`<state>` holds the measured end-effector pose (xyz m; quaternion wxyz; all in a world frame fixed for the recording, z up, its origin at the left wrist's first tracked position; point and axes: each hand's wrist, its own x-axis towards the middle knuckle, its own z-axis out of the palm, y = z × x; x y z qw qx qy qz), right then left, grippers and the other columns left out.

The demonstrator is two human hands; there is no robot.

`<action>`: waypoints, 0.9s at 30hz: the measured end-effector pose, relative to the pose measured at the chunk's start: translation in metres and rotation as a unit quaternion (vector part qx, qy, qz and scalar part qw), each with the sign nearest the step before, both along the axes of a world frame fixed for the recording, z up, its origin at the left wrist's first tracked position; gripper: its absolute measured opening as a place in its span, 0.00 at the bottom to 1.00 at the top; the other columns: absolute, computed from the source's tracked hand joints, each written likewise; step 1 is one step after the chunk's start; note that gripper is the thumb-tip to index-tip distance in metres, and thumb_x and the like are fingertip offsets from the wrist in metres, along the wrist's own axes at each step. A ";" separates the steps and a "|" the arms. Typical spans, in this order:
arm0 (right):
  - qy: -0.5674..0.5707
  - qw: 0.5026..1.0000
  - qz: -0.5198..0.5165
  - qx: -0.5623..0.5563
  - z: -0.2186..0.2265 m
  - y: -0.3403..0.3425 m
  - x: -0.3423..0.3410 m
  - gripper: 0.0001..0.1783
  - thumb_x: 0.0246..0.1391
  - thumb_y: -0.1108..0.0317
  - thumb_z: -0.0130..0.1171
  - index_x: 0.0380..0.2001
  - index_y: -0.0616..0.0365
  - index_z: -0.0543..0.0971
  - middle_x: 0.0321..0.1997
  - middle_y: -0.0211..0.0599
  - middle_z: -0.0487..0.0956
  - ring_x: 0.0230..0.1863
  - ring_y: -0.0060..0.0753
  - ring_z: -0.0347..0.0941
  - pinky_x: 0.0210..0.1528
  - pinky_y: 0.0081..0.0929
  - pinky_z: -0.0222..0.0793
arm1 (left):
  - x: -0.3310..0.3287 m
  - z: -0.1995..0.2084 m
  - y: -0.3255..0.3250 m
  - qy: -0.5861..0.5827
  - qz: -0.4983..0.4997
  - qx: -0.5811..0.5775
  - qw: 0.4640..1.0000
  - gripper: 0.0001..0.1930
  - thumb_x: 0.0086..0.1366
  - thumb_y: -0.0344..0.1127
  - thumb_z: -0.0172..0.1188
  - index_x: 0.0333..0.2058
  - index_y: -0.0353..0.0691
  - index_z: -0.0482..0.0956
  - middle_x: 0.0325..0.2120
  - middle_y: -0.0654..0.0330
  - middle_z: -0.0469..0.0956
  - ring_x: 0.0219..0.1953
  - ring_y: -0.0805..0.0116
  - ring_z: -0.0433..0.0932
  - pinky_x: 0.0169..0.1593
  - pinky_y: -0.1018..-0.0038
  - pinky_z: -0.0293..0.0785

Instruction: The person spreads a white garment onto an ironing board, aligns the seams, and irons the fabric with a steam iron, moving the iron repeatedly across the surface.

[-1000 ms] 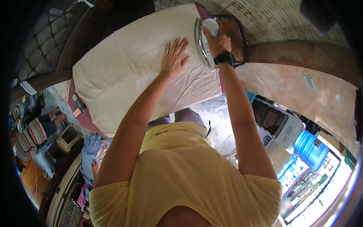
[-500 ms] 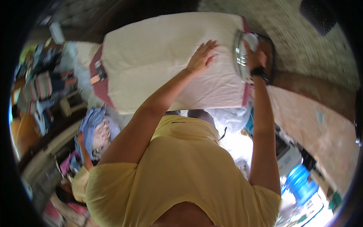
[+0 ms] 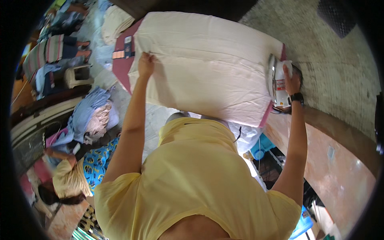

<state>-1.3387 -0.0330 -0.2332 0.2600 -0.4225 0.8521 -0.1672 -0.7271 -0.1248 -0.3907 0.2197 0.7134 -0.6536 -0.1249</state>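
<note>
A cream cloth (image 3: 208, 64) lies spread over a maroon-covered board (image 3: 122, 72) in front of me, with light creases running along it. My left hand (image 3: 146, 65) is at the cloth's left end, fingers closed in a pinch on its edge. At the right end, my right hand (image 3: 293, 82) is wrapped round the handle of a white clothes iron (image 3: 281, 97). The iron is tipped up, its shiny soleplate facing left toward the cloth. A black band circles my right wrist.
Dark and orange rectangular pieces (image 3: 124, 53) lie on the board's left end. Folded cream cloth (image 3: 116, 24) rests beyond it. At left are a heap of clothes (image 3: 90, 116), a plastic stool (image 3: 78, 76) and a seated person (image 3: 72, 178). A low wall (image 3: 336, 148) runs along the right.
My left hand has moved left from mid-cloth to its left end, going from spread fingers to a pinch. The right hand still holds the iron. The view has shifted.
</note>
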 end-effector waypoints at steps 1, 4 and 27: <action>-0.020 1.000 -0.009 0.004 0.006 0.004 -0.013 0.36 0.52 0.34 0.55 0.44 0.59 0.80 0.40 0.51 0.81 0.45 0.50 0.78 0.46 0.41 0.73 | -0.009 0.001 -0.004 0.031 0.003 0.000 1.000 0.15 0.60 0.37 0.61 0.41 0.38 0.68 0.29 0.49 0.79 0.34 0.47 0.79 0.39 0.57 0.73; 0.007 0.994 0.075 -0.076 -0.008 0.019 -0.048 0.36 0.55 0.34 0.49 0.41 0.60 0.80 0.37 0.51 0.81 0.41 0.51 0.79 0.43 0.41 0.73 | -0.022 0.001 -0.016 0.183 -0.017 -0.045 0.982 0.14 0.62 0.37 0.60 0.41 0.37 0.68 0.28 0.49 0.80 0.34 0.49 0.79 0.38 0.59 0.73; 0.151 0.925 0.337 -0.091 -0.016 0.021 0.004 0.38 0.64 0.44 0.34 0.13 0.57 0.80 0.13 0.41 0.76 0.23 0.47 0.78 0.31 0.40 0.75 | -0.044 0.024 -0.030 -0.094 0.078 -0.068 0.990 0.17 0.69 0.51 0.48 0.35 0.41 0.65 0.29 0.55 0.79 0.29 0.45 0.78 0.30 0.52 0.71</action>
